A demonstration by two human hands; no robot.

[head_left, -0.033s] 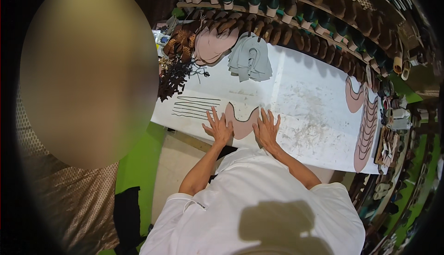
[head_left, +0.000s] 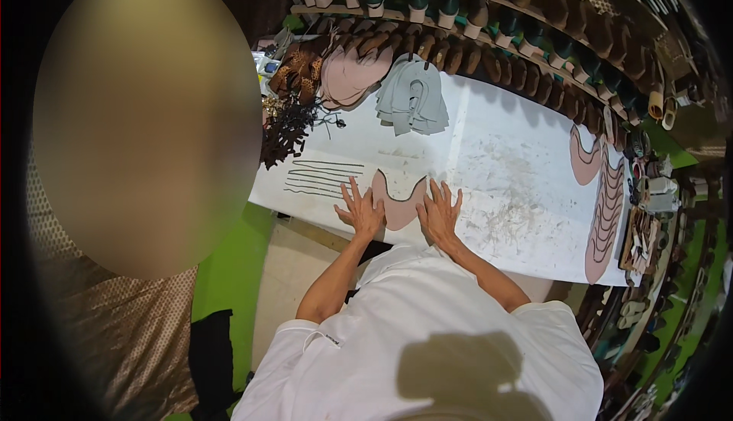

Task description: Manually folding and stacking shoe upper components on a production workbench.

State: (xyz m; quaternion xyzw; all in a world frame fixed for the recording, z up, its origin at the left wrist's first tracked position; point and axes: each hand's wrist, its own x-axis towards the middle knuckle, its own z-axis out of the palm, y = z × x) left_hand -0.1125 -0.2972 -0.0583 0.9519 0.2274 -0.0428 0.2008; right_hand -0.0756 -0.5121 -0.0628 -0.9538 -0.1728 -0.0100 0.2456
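A pink U-shaped shoe-upper piece with a dark edge along its inner curve lies flat before me, near the table's front edge. My left hand rests at its left side, fingers spread, the thumb on or against the piece. On the opposite side my right hand lies likewise, fingers apart and thumb side touching the piece. Neither hand grips anything. Several thin dark strips are laid in rows just beyond and left of my left hand.
The white table holds grey cut pieces, pink pieces and a heap of black strips at the back left. Overlapping pink edged pieces line the right end. Shelves of shoes stand behind. A blurred patch covers the left.
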